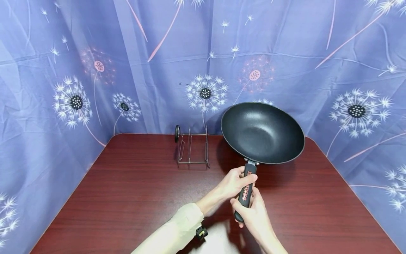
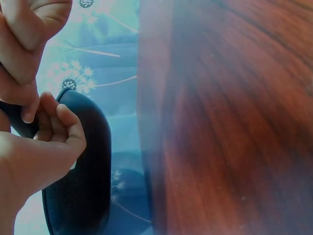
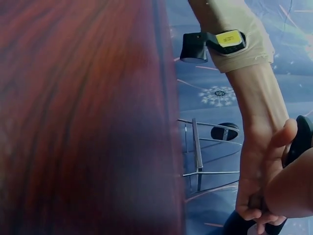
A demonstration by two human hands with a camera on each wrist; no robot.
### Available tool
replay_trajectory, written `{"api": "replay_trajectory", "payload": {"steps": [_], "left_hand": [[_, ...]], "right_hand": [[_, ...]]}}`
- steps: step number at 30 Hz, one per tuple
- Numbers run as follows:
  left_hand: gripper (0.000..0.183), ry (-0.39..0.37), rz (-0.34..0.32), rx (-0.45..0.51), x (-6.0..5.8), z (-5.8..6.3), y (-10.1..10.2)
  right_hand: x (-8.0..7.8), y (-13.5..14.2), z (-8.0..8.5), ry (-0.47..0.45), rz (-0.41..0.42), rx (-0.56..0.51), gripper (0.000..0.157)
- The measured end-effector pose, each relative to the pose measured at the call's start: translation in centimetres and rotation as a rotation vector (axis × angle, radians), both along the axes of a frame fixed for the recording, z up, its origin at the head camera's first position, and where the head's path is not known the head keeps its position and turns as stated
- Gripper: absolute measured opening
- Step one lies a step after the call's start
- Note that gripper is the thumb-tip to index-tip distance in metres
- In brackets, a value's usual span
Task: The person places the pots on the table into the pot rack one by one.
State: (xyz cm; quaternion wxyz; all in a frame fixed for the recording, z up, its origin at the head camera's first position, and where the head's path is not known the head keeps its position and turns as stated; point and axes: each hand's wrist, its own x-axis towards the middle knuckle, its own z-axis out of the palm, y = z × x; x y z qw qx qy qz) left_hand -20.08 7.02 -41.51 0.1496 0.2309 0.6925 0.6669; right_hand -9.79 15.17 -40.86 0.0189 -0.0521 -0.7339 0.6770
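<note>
Both hands grip a deep black wok (image 1: 261, 132) by its long handle, with the bowl's dark inside facing me. My left hand (image 1: 235, 183) wraps the handle near the bowl, its thumb lying across the top. Lower down, toward the handle's end, my right hand (image 1: 253, 210) holds on, its thumb along the near side. Red lettering runs along the black handle (image 1: 247, 187) between them. The left wrist view shows the wok's side (image 2: 88, 166) beyond the left fingers (image 2: 68, 125). In the right wrist view the handle is mostly hidden by the hands.
A thin wire rack (image 1: 194, 163) with a black round piece (image 1: 177, 134) on its left stands at the table's back, left of the wok. The reddish-brown table (image 1: 142, 197) ends against a blue dandelion curtain (image 1: 165, 88). A camera (image 1: 201, 233) sits on the left wrist.
</note>
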Motion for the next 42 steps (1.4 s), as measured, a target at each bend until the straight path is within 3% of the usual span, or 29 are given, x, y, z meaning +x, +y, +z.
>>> {"api": "replay_trajectory", "payload": {"steps": [12,25,33,37,42], "left_hand": [[0.023,0.07,0.045,0.014,0.9,2.1,-1.3],[0.023,0.115,0.109,0.115,1.8,4.5,-2.6],[0.023,0.046,0.061,0.127,1.3,6.1,-4.0],[0.02,0.005,0.005,0.101,0.9,6.8,-4.9],[0.019,0.003,0.0,0.074,0.7,7.2,-5.5]], "right_hand": [[0.0,-0.1,1.0,0.054,0.045,0.034,0.041],[0.5,-0.4,2.4,0.188,0.201,-0.087,0.04],[0.2,-0.5,2.7,0.34,0.318,-0.148,0.036],[0.1,-0.7,2.7,0.37,0.354,-0.181,0.042],[0.0,-1.1,2.6,0.388,0.379,-0.2,0.047]]}}
